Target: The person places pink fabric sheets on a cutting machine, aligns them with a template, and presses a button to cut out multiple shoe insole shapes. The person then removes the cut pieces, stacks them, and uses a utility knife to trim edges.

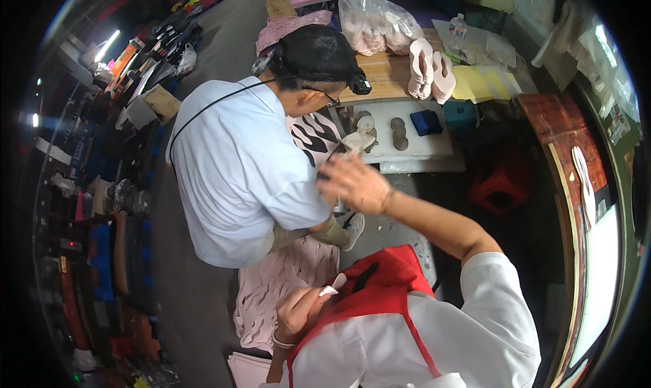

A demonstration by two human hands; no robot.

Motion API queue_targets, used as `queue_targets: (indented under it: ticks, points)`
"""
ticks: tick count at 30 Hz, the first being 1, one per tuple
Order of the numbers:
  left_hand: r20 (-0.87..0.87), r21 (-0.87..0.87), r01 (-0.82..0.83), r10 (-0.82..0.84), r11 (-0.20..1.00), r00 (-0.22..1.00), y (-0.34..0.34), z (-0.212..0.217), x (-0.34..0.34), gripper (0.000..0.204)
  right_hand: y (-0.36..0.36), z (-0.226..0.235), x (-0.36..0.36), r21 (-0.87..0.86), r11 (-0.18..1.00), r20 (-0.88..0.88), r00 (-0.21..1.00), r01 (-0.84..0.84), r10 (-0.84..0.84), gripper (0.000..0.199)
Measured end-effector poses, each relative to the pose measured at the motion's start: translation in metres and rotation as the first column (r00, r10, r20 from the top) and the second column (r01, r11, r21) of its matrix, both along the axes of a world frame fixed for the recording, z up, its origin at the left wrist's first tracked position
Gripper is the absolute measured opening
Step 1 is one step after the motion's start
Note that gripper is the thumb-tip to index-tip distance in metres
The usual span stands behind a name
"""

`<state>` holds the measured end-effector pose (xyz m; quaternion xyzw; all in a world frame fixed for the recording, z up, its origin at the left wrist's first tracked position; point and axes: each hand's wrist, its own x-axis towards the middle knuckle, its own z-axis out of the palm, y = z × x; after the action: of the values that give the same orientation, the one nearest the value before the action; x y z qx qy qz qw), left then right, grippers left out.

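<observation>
My left hand [297, 312] is closed on a small pale pink cut piece [333, 285], pinched close to my red apron [380, 279]. Ahead of me my right hand [357, 184] reaches out, fingers spread and slightly blurred, with nothing seen in it. It is nearest to the forearm of a co-worker [237, 164] in a light blue shirt, who bends over a pink sheet with cut-out holes [316, 136]. Whether my fingertips touch that person I cannot tell. The co-worker's hands are mostly hidden.
A white board [427, 147] bears a grey sole-shaped piece [399, 134] and a dark blue block [426, 123]. Behind it stand stacked pink shoe-shaped pieces [422, 69] and a plastic bag [376, 22]. Cut pink sheets [261, 300] lie near my left hand. Crowded shelves [102, 239] line the left.
</observation>
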<state>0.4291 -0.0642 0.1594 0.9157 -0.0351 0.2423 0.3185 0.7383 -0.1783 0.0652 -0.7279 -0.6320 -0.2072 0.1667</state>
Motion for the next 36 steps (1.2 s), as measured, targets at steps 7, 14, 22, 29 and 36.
queue_targets:
  ticks: [7, 14, 22, 29, 36]
  points:
    - [0.005, -0.005, 0.101, -0.101, 0.995, 0.995, -0.009, 0.005, 0.017, 0.016, -0.059, 0.003, -0.018, 0.151, 0.986, -0.027, 0.998, 0.064, -0.06, 0.061]
    - [-0.032, 0.002, 0.153, -0.153, 0.988, 0.988, -0.018, 0.001, 0.018, 0.015, -0.088, -0.059, -0.053, -0.051, 0.772, -0.415, 0.689, 0.634, -0.593, 0.071]
    - [-0.061, 0.033, 0.135, -0.133, 0.99, 0.989, -0.023, 0.004, 0.011, 0.015, -0.08, -0.134, -0.151, -0.286, 0.835, -0.753, 0.429, 0.469, -0.499, 0.072]
    - [-0.077, 0.044, 0.093, -0.09, 0.995, 0.993, -0.028, -0.001, -0.002, 0.016, -0.103, -0.123, -0.116, -0.366, 0.757, -0.658, 0.425, 0.541, -0.622, 0.073]
    - [-0.073, 0.024, 0.057, -0.056, 0.998, 0.996, -0.023, -0.006, -0.02, 0.016, -0.076, -0.08, -0.135, -0.253, 0.854, -0.523, 0.678, 0.455, -0.517, 0.079]
